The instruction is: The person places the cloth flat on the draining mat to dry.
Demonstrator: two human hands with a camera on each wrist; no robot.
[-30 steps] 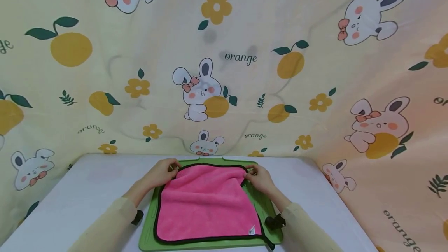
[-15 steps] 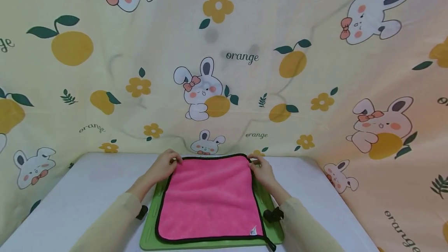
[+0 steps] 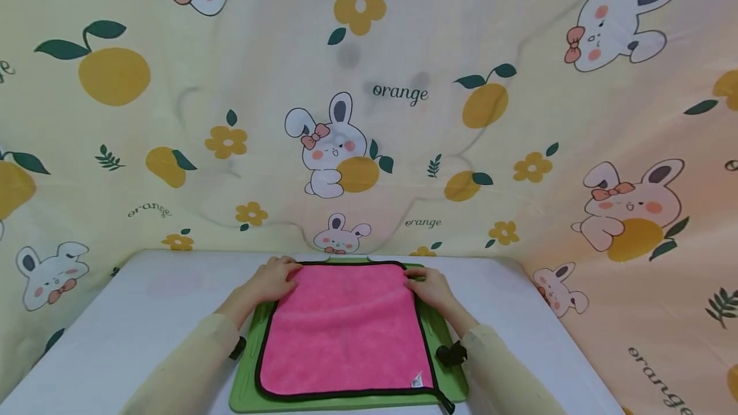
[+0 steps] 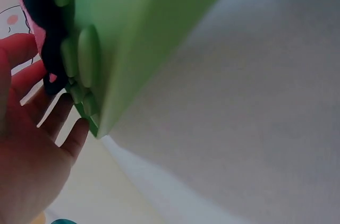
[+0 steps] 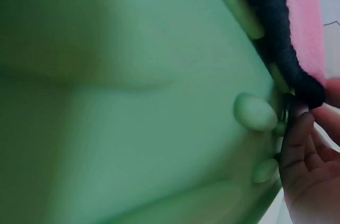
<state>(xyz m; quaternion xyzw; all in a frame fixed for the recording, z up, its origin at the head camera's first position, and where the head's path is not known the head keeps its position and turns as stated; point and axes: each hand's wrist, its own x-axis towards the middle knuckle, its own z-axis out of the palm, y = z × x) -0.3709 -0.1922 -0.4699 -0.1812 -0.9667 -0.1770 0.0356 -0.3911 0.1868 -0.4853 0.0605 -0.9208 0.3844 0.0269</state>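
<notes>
A pink towel point(image 3: 346, 332) with a black border lies flat on a green board point(image 3: 242, 396). A white tag point(image 3: 417, 379) and a black loop point(image 3: 445, 401) mark its near right corner. My left hand point(image 3: 273, 279) rests at the far left corner; in the left wrist view its fingers point(image 4: 74, 138) are spread and lightly bent, touching the black edge. At the far right corner my right hand point(image 3: 428, 287) pinches the towel's edge, as the right wrist view shows. Slight creases cross the towel's upper half.
The board stands on a white table point(image 3: 173, 293). Behind and to the right hangs a cream curtain point(image 3: 403, 165) printed with rabbits and oranges. Rounded raised bumps point(image 5: 255, 112) line the board's edge. A black wrist strap point(image 3: 451, 355) sits by the right sleeve.
Both hands carried the towel's far edge upward and away, smoothing its folded far right corner, then lowered it onto the board. The left fingers have straightened off their pinch.
</notes>
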